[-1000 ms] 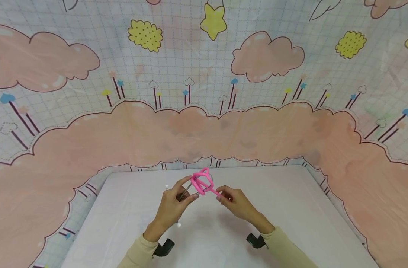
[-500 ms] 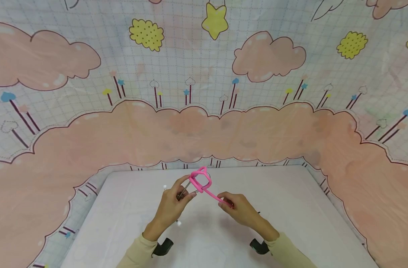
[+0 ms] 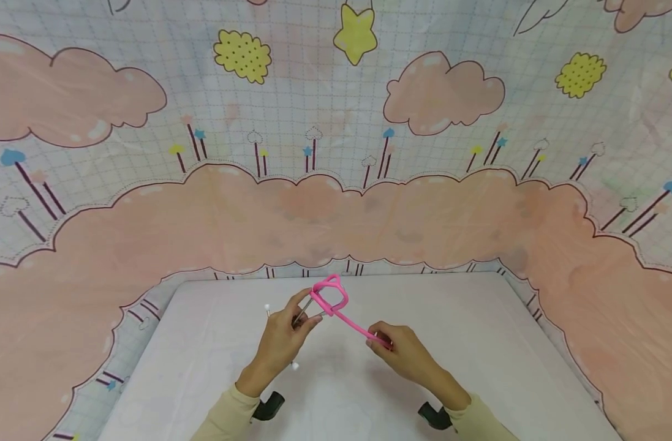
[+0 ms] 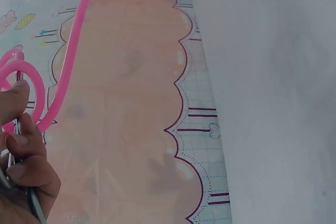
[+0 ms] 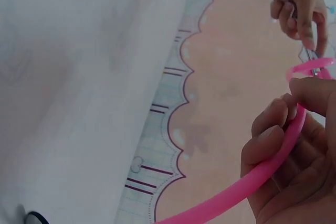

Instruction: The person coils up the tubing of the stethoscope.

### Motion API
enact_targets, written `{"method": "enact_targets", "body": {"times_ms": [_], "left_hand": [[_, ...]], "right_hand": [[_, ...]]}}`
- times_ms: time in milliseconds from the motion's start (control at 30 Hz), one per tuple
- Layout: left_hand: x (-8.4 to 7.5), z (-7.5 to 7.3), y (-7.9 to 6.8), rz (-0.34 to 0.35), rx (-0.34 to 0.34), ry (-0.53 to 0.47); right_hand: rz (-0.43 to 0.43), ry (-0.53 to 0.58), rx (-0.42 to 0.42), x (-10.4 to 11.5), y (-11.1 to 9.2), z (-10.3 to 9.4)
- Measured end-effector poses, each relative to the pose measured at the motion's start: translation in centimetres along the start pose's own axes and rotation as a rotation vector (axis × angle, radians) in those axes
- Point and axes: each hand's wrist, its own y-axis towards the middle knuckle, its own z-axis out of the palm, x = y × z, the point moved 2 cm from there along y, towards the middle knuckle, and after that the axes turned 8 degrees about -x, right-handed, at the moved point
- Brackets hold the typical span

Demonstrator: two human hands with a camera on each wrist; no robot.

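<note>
A stethoscope with pink tubing (image 3: 351, 323) is held above the white table. My left hand (image 3: 279, 335) grips its metal ear tubes (image 3: 303, 311) together with the looped part of the tubing. White ear tips (image 3: 295, 366) stick out on either side of that hand. My right hand (image 3: 400, 350) pinches the tubing farther along, and a nearly straight length runs between both hands. In the right wrist view the tubing (image 5: 252, 184) passes through the curled fingers and on out of the picture. A black-rimmed round piece (image 5: 35, 217) shows at the lower left corner there.
The white tabletop (image 3: 336, 392) lies beneath both hands. Behind it hangs a cloth (image 3: 358, 220) printed with clouds and stars. Black wrist mounts (image 3: 269, 406) sit below each wrist.
My right hand has moved right and toward the body, drawing out a longer straight length of tubing from the loops. My left hand has stayed nearly in place, and fewer loops overlap beside it.
</note>
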Motion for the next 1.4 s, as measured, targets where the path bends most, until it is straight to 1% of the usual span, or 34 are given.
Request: {"method": "enact_targets", "body": {"times_ms": [233,467,600,733,900,1033,1133,1267,1400], "left_hand": [[0.2,0.0,-0.1,0.043,-0.011,0.063],[0.2,0.3,-0.2,0.056,0.015,0.089],[0.1,0.4,-0.2,0.061,0.023,0.100],[0.0,0.5,-0.4,0.072,0.035,0.107],[-0.2,0.7,-0.7,0.090,0.058,0.123],[-0.4,0.9,-0.9,0.094,0.080,0.138],[-0.5,0.9,-1.0,0.090,0.101,0.147],[-0.6,1.0,-1.1,0.071,0.134,0.159],[-0.6,0.8,-1.2,0.056,0.169,0.175]], "right_hand": [[-0.140,-0.003,-0.077,1.3,-0.4,-0.7],[-0.207,0.057,-0.063,2.2,-0.5,-1.3],[-0.234,0.059,-0.080,2.7,-0.4,-1.7],[-0.238,0.047,-0.100,3.0,-0.4,-1.9],[-0.263,0.039,-0.110,3.3,-0.2,-2.2],[-0.322,0.024,-0.112,3.7,0.3,-2.4],[-0.380,0.011,-0.109,4.0,0.7,-2.6],[-0.392,0.002,-0.082,4.2,1.4,-2.9],[-0.409,-0.053,-0.066,4.1,2.1,-3.0]]}}
